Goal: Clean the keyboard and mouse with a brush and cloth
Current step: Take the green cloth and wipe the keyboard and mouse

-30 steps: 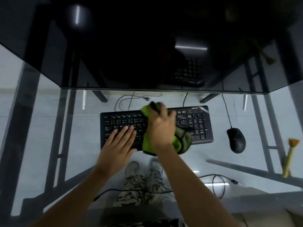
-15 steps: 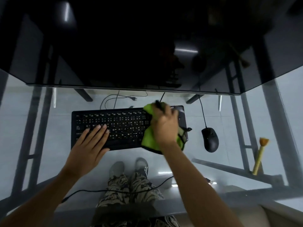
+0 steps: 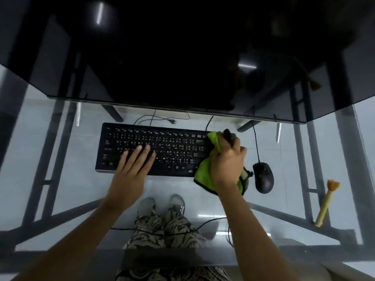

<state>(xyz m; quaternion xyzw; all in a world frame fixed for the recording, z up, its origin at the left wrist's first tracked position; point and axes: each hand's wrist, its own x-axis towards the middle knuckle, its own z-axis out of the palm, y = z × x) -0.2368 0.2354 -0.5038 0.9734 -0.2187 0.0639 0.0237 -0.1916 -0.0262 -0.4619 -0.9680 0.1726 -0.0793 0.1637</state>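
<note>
A black keyboard (image 3: 162,147) lies on the glass desk (image 3: 50,159) in front of me. My left hand (image 3: 132,171) rests flat on its left-centre keys with the fingers straight. My right hand (image 3: 227,161) grips a bunched green cloth (image 3: 203,175) over the keyboard's right end, hiding the number pad. A black wired mouse (image 3: 263,177) sits just right of that hand. A brush (image 3: 326,201) with a yellow handle and orange bristles lies at the far right of the desk.
A large dark monitor (image 3: 172,57) hangs over the back of the desk. Cables (image 3: 162,118) run behind the keyboard. Through the glass I see my legs, shoes (image 3: 162,205), floor cables and the grey desk frame (image 3: 355,179).
My right hand has carried the cloth from the keyboard's middle to its right end. My left hand stays flat on the left-centre keys. The view has shifted.
</note>
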